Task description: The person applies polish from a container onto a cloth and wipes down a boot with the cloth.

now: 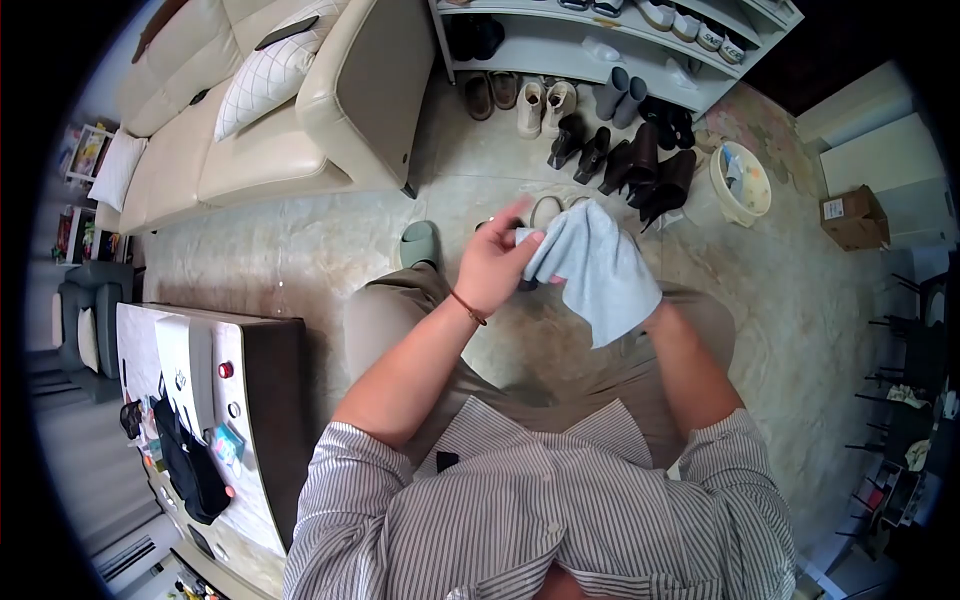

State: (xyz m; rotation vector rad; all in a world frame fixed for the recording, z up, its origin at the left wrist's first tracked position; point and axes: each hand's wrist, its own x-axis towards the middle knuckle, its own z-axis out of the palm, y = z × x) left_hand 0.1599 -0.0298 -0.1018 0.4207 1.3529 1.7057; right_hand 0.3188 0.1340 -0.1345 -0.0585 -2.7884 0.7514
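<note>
A light grey-blue cloth [605, 270] hangs in the air between my hands, above the floor and between my knees. My left hand [495, 262] pinches the cloth's left edge between thumb and fingers, with a finger stretched out above it. The cloth drapes over my right hand [655, 316], hiding its fingers; only the back part by the wrist shows. A pinkish fingertip peeks out below the cloth's left part. Beyond the cloth, a pair of light-rimmed shoes [546, 212] is partly covered. Something dark shows just under my left hand, too hidden to name.
Green slippers [419, 243] lie by my left foot. Several boots [655, 170] and shoes stand before a white shoe rack [560, 58]. A cream bin [757, 190] and cardboard box [856, 218] are right. A sofa [265, 165] and low table [262, 400] are left.
</note>
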